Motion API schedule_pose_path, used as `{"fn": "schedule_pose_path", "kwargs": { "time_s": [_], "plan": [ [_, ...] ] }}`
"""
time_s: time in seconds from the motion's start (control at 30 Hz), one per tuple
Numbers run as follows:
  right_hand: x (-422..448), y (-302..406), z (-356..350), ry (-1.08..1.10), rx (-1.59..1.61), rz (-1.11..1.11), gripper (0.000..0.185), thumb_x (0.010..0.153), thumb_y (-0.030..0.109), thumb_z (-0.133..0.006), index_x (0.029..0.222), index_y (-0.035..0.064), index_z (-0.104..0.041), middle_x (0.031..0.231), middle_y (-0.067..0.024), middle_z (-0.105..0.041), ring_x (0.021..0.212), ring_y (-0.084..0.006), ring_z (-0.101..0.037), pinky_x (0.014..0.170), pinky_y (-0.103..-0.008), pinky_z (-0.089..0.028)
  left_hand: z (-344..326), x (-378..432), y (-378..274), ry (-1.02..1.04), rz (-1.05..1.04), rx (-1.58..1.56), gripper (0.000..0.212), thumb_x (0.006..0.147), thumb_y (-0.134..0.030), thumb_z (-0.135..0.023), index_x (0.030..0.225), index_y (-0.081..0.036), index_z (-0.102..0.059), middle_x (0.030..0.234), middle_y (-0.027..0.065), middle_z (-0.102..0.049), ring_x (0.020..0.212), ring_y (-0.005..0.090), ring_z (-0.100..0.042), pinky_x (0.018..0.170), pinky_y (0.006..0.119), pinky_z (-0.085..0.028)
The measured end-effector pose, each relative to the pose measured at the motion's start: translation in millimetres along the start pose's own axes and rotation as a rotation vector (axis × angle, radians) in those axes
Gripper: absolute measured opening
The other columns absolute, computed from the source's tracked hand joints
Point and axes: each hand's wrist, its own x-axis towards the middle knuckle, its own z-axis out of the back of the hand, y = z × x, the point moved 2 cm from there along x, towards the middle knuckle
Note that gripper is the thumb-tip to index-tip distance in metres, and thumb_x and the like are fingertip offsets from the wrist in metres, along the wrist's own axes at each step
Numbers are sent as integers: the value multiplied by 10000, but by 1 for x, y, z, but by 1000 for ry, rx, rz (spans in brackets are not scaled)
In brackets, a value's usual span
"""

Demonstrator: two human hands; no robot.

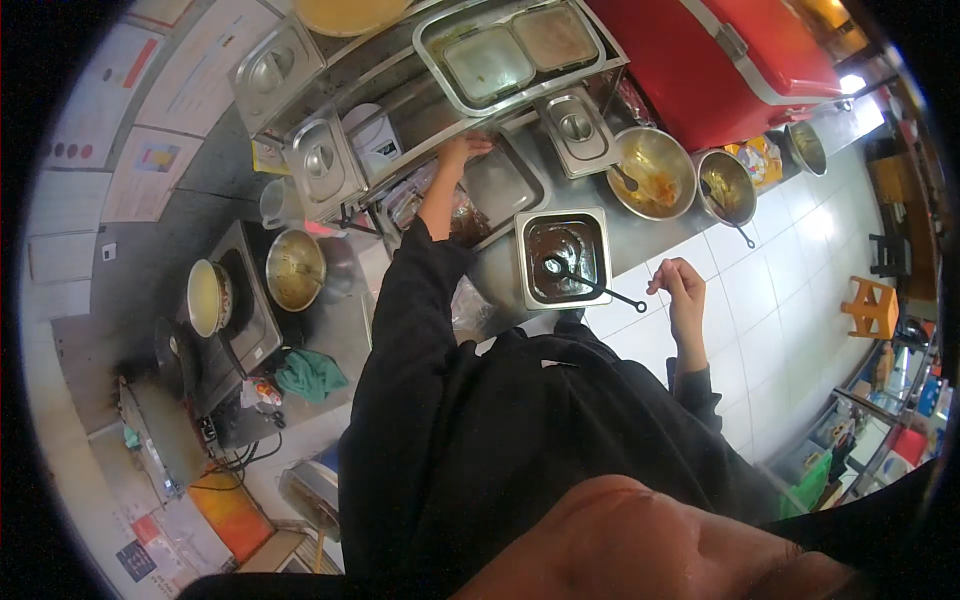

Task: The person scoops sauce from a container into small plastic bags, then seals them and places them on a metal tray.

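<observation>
My left hand reaches over the far end of a metal tray, beneath the edge of the raised shelf; its fingers are partly spread, and whether they touch the tray is unclear. Plastic-wrapped packets lie beside that forearm. A square steel pan of dark sauce stands at the counter's near edge, with a black-handled ladle resting in it. To the right of this pan, my right hand hangs over the tiled floor, fingers curled, with no object visible in it.
Steel bowls with utensils stand at the right, below a red cooler box. The raised shelf holds a tray with two lidded containers. Lidded steel pans, a stove and a green cloth are at the left.
</observation>
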Motion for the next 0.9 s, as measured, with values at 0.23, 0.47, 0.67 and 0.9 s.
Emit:
{"fn": "schedule_pose_path", "kwargs": {
  "time_s": [0.23,0.47,0.67,0.9],
  "plan": [
    [0,0,-5,39,20,-40,310,958,261,-516,759,26,-551,681,-37,-552,614,-124,-554,625,-262,-466,23,-4,5,8,-56,-207,262,968,-160,-369,1092,49,-467,958,196,-621,804,330,-673,692,372,-586],
    [-2,-1,-7,23,11,-60,299,958,248,-514,758,29,-547,678,-33,-552,615,-123,-560,645,-263,-467,16,-13,0,-224,-106,66,411,801,-42,-691,1137,-52,-455,959,117,-632,617,186,-667,447,233,-492],
    [-2,2,-15,75,-14,-62,296,959,246,-513,757,32,-551,670,-27,-549,608,-115,-551,627,-255,-457,23,-33,-20,-481,-825,1000,472,722,-183,-774,1113,-39,-550,951,141,-642,809,278,-655,690,366,-524],
    [-5,0,-22,103,-17,-74,299,960,245,-512,755,31,-553,658,-27,-546,603,-111,-540,605,-244,-446,17,-8,-21,-240,-493,1302,464,759,-449,-690,1061,-101,-633,1035,139,-640,955,346,-600,804,435,-467]
  ]
}}
